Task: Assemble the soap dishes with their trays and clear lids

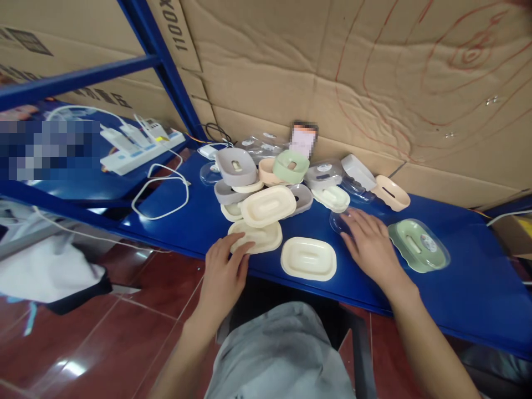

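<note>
My left hand [228, 259] is at the left end of a cream oval dish [268, 239], its fingers apart and lying over the rim. Under my right hand [369, 241] is a clear plastic cover [337, 221], its right edge between my thumb and fingers. Another cream dish [308, 259] lies flat between my hands near the table's front edge. Just behind, a further cream dish [269, 205] rests on a pile with a grey box [236, 166] and a green box [291, 166]. To the right of my right hand lies a green piece under a clear cover [421, 244].
A phone [303, 138] leans against the cardboard [266, 94] at the back. Peach [393, 194] and pale grey boxes [358, 172] stand at back right. A power strip [143, 152] with a loose white cable [160, 180] is on the left, near the blue frame [166, 72].
</note>
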`<action>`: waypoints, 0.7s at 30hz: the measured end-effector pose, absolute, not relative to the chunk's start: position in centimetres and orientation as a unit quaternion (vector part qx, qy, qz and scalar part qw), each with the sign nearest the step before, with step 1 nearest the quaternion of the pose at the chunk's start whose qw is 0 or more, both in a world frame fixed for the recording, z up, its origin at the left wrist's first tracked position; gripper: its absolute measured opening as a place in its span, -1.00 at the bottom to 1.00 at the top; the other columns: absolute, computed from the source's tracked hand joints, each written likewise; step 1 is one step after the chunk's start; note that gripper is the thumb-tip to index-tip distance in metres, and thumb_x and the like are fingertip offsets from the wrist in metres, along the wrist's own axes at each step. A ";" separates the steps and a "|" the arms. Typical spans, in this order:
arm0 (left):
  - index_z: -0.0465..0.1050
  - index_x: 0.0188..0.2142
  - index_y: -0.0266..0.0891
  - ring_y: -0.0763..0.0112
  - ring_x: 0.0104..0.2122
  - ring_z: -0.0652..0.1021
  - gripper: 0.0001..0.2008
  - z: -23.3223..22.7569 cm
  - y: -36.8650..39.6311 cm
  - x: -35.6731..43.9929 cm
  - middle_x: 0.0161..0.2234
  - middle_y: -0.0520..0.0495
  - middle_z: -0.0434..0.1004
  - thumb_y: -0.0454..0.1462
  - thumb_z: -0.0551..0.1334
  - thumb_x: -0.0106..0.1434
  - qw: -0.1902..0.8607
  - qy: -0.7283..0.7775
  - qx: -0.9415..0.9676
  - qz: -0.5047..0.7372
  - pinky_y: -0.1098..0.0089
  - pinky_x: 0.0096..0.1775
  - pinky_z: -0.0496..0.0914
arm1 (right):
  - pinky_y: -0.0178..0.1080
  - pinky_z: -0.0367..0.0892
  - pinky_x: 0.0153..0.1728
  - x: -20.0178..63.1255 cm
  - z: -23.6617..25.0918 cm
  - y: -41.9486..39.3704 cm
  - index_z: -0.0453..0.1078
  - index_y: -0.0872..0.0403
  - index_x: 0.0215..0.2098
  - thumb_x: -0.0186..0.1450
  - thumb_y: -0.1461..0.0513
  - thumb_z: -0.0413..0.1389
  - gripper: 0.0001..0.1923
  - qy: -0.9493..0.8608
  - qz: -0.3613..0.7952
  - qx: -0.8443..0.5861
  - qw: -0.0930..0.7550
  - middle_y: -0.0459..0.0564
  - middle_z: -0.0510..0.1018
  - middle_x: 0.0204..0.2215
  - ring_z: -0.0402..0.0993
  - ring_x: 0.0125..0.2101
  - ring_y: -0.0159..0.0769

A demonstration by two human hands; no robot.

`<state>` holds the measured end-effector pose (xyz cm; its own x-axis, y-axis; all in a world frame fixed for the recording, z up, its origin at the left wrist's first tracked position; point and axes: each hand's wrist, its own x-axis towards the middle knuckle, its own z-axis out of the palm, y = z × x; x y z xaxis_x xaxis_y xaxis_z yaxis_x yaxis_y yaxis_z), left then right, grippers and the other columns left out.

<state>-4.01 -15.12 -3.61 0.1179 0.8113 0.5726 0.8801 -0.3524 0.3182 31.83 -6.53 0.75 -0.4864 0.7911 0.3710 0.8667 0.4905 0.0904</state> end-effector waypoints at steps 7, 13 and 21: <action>0.49 0.20 -0.11 -0.09 0.30 0.49 -0.68 -3.3 -14.5 -1.4 0.28 -0.31 0.50 -0.29 0.29 0.49 0.064 -0.545 -0.767 -0.333 -0.21 0.35 0.21 | 0.18 0.15 0.38 24.8 1.0 1.0 0.39 0.11 0.35 0.55 0.24 0.07 -0.57 -0.921 -0.054 -0.366 0.126 0.18 0.53 0.31 0.38 0.35 0.03; 0.40 0.33 -0.11 -0.14 0.39 0.40 -0.59 -3.4 -11.9 -2.8 0.41 -0.37 0.35 -0.22 0.24 0.54 0.062 -0.554 -0.775 -0.298 -0.22 0.37 0.20 | 0.12 0.16 0.32 26.2 2.9 -0.5 0.57 0.04 0.01 0.57 0.29 0.04 -0.75 -0.928 -0.060 -0.331 0.159 0.05 0.72 -0.08 0.62 -0.01 -0.14; 0.40 0.32 -0.11 -0.05 0.36 0.45 -0.58 -3.5 -11.5 -1.9 0.34 -0.34 0.44 -0.24 0.28 0.52 0.043 -0.505 -0.796 -0.332 -0.21 0.41 0.15 | -0.01 0.33 0.25 29.6 3.2 -11.9 0.49 0.02 0.13 0.54 0.29 0.14 -0.76 -0.896 0.000 -0.376 0.235 0.04 0.69 -0.01 0.63 0.01 -0.20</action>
